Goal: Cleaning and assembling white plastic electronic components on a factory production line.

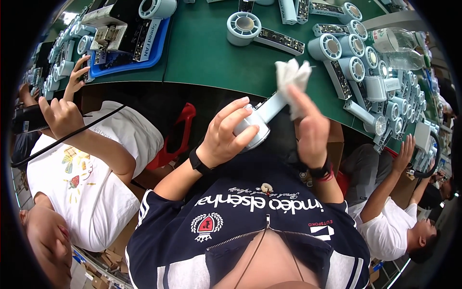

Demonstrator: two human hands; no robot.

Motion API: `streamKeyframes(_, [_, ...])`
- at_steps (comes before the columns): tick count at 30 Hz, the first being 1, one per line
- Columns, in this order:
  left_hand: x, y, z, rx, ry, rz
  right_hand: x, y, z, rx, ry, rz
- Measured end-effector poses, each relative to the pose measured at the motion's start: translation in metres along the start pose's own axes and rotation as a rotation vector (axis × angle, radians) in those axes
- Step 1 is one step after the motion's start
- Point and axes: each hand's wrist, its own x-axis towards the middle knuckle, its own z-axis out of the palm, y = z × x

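Observation:
My left hand [224, 129] is closed round the round head of a light blue handheld fan [273, 108]. The fan is held above my lap, just off the table's near edge, its handle slanting up to the right. At the handle's far end, my right hand [312, 129], smeared by motion, grips a crumpled white cloth [292, 77]. The cloth hides the tip of the handle. On the table beyond lies another fan [243, 30], its handle open with the circuit board showing.
Many similar fans [355, 70] crowd the green table [202, 58] on the right, near clear plastic bottles [397, 41]. A blue tray [159, 53] with a dark metal fixture stands left. Co-workers sit on both sides; one's hand [62, 118] holds a black corded tool. A red stool [180, 135] is at left.

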Motion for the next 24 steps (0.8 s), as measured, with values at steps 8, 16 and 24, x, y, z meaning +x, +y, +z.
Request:
streamKeyframes(8, [0.005,0.006,-0.002,0.041,-0.066,0.018,0.011,0.046,-0.021,-0.456,0.084,0.036])
streamKeyframes(16, [0.007,0.008,-0.003,0.043,-0.068,-0.072,-0.003,0.003,0.004,-0.194,-0.103,-0.019])
streamKeyframes(24, [0.005,0.008,-0.003,0.047,-0.087,-0.045,0.013,0.039,-0.026,0.025,0.156,0.315])
